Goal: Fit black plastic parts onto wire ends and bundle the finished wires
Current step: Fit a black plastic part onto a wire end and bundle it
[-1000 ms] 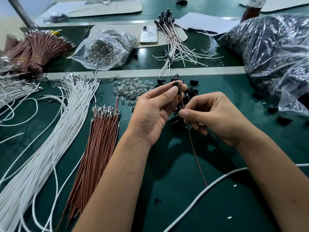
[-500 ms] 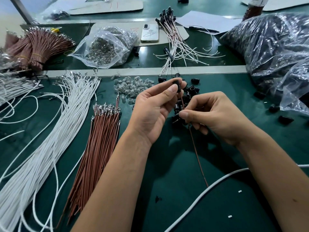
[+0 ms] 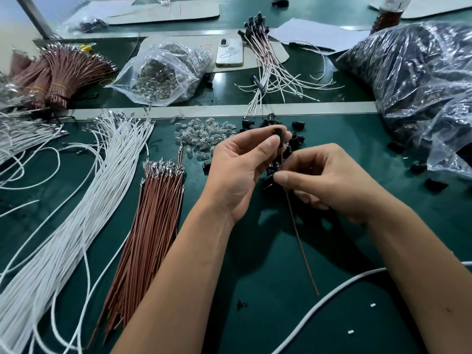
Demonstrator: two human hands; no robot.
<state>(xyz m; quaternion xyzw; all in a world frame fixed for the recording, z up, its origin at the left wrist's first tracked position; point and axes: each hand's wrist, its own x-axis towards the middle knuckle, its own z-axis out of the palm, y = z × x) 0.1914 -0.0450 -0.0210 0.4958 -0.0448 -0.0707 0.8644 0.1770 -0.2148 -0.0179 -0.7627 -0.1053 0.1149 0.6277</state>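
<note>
My left hand [image 3: 237, 172] pinches a black plastic part [image 3: 279, 132] between thumb and fingertips. My right hand [image 3: 329, 180] pinches a brown wire [image 3: 301, 246] just below that part; the wire's top end runs up into the part and its tail hangs down to the green mat. Loose black parts [image 3: 293, 139] lie heaped behind and under both hands. A stack of brown wires [image 3: 150, 218] with metal terminals lies left of my left forearm, and white wires [image 3: 84, 200] spread further left. Finished wires [image 3: 265, 62] with black ends lie at the back.
Small clear bulbs [image 3: 201, 134] are scattered behind my left hand. A clear bag of bulbs [image 3: 163, 75], a phone [image 3: 229, 52] and tied brown bundles [image 3: 58, 75] sit at the back. A large plastic bag of black parts [image 3: 421, 85] fills the right. A white cable [image 3: 332, 300] crosses bottom right.
Both hands stay almost in place. The brown wire's tail has shifted slightly, and my right hand's pinch sits a little closer under the black part.
</note>
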